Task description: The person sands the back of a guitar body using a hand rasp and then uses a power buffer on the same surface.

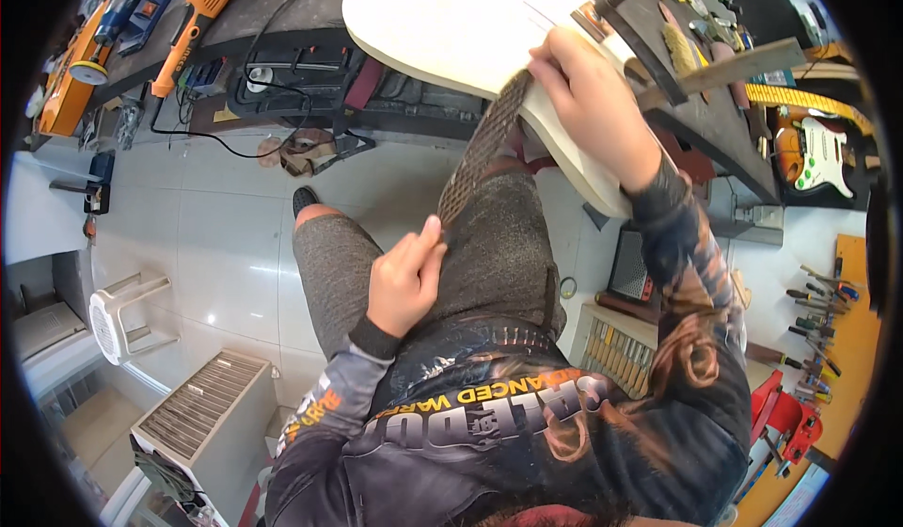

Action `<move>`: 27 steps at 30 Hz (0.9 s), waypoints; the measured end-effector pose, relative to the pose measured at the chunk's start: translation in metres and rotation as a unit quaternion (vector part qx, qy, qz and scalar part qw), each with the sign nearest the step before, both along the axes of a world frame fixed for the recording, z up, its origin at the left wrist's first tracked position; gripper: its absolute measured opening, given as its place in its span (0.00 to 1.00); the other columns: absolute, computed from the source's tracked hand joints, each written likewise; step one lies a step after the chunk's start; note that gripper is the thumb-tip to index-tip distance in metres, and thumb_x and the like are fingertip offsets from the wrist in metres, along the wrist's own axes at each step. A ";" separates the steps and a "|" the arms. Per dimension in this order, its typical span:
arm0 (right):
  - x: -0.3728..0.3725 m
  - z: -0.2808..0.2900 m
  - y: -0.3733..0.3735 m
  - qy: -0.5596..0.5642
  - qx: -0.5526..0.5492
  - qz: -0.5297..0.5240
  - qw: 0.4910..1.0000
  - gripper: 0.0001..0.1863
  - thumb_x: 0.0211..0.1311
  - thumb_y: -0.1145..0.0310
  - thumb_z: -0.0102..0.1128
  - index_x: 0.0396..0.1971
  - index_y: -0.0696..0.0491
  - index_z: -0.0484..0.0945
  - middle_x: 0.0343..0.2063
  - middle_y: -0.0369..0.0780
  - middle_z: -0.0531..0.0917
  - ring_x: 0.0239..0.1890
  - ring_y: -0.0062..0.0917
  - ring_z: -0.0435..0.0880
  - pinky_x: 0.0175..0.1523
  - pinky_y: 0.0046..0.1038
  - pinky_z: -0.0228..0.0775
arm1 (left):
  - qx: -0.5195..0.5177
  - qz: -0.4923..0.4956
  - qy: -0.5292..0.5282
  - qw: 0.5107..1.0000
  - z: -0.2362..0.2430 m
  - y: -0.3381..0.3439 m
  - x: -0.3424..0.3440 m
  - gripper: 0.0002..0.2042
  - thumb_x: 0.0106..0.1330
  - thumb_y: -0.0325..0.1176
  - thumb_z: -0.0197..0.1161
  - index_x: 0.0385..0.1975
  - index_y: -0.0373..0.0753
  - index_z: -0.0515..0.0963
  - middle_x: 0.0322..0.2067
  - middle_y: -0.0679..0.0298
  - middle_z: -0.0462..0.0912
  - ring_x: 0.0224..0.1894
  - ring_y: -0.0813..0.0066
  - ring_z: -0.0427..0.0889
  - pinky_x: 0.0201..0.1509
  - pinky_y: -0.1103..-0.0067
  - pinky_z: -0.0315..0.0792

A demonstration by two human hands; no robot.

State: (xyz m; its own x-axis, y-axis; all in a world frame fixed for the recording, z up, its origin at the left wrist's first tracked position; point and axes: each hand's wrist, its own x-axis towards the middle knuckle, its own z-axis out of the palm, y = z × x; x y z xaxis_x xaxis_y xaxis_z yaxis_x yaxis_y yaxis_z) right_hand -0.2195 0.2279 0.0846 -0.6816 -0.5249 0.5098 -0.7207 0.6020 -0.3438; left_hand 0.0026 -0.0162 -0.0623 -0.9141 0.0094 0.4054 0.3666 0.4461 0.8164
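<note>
A pale guitar body (pixel 442 19) juts over the front edge of the workbench. A dark lattice-faced rasp (pixel 484 146) slants against the curved inner edge of its cutaway. My left hand (pixel 409 278) is closed round the rasp's lower end, close to my lap. At the upper end, my right hand (pixel 588 99) grips the rasp with fingers curled, right beside the wood. The clamp (pixel 644 52) presses on the body just beyond my right hand; its lower part is hidden.
An orange power tool (pixel 202 14) with a black cord lies on the bench (pixel 320 42) at left. A sunburst guitar (pixel 814 151) is at the right. Hand tools hang on an orange board (pixel 851 273). A white stool (pixel 118 320) and a slatted cabinet (pixel 202 405) stand at lower left.
</note>
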 end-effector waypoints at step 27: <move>-0.073 0.035 -0.025 -0.013 -0.020 -0.033 0.999 0.13 0.82 0.65 0.62 0.45 0.61 0.75 0.38 0.56 0.86 0.41 0.56 0.84 0.44 0.43 0.76 | -0.010 0.030 0.029 0.999 0.039 -0.010 -0.084 0.27 0.72 0.21 0.69 0.71 0.38 0.79 0.33 0.53 0.86 0.33 0.53 0.88 0.37 0.63 0.82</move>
State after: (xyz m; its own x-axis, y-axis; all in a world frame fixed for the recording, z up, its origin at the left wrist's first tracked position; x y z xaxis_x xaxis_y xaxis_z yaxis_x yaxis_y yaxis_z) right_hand -0.2922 0.2029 0.1193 -0.7277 -0.4576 0.5110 -0.6701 0.6332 -0.3873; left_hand -0.0811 -0.0261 -0.0237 -0.8885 -0.0357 0.4575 0.3850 0.4847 0.7854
